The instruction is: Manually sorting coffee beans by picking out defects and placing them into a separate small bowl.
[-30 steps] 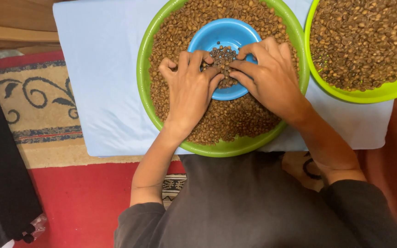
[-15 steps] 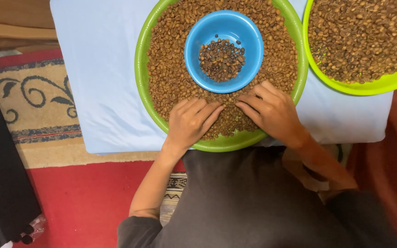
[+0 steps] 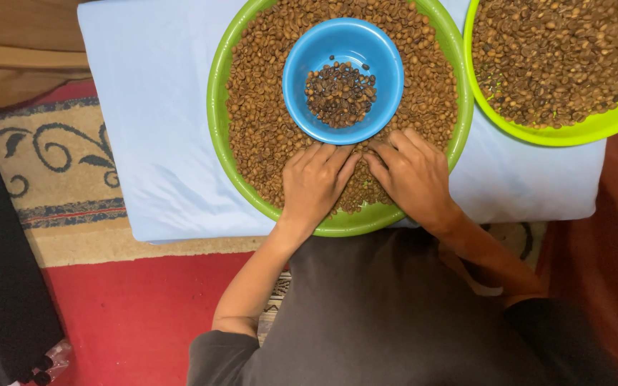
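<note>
Left hand (image 3: 315, 184) and right hand (image 3: 413, 177) side by side at frame centre, grips loose, fingers flat on brown beans (image 3: 266, 129) in green tray (image 3: 214, 107), just below blue bowl (image 3: 302, 57)

A pale blue cushion (image 3: 159, 114) lies on the red patterned rug (image 3: 73, 186) covering the floor. Two green basins of brown beans sit directly on the cushion: one (image 3: 217, 107) at the centre, the other (image 3: 559, 136) just beside it at 2 o'clock.
</note>
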